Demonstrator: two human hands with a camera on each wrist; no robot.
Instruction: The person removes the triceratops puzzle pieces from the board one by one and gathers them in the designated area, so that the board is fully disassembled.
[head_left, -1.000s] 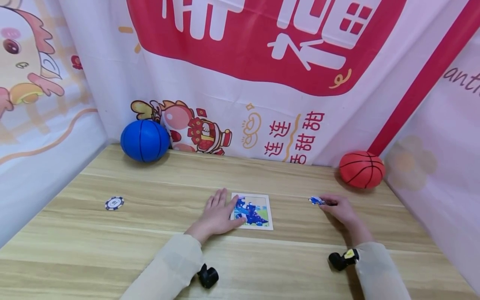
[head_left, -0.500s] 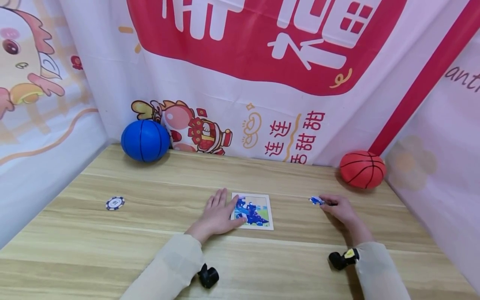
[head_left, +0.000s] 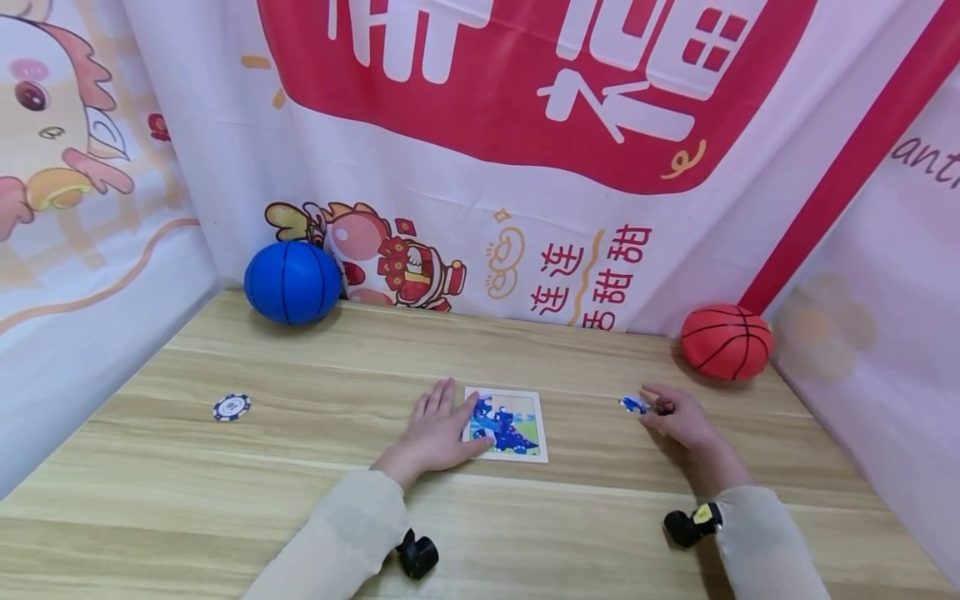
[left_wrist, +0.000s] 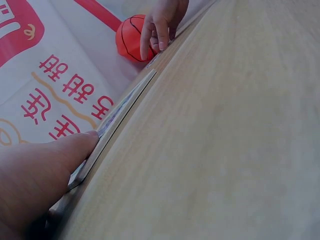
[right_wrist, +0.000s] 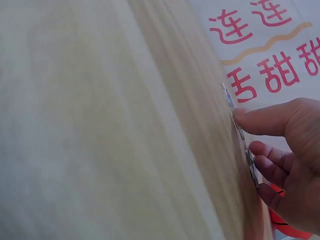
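Fingers (head_left: 446, 395) spread, your left hand (head_left: 431, 435) rests over the left edge of the flat, pale-framed puzzle board (head_left: 540, 425), mid-table, with interlocking blue pieces (head_left: 517, 433) inside. Your right hand (head_left: 684, 425) touches thin loose pieces (head_left: 632, 404) toward the wooden table's (head_left: 555, 525) far right corner; I cannot tell if it pinches one. A red ball (head_left: 726, 342) sits beyond, a blue ball (head_left: 292, 283) at the far left corner, and a round chip (head_left: 232, 407) nearer the left edge.

blue ball (head_left: 292, 283): back left; red ball (head_left: 727, 342): back right; chip (head_left: 231, 407): left; cloth (head_left: 480, 187): behind
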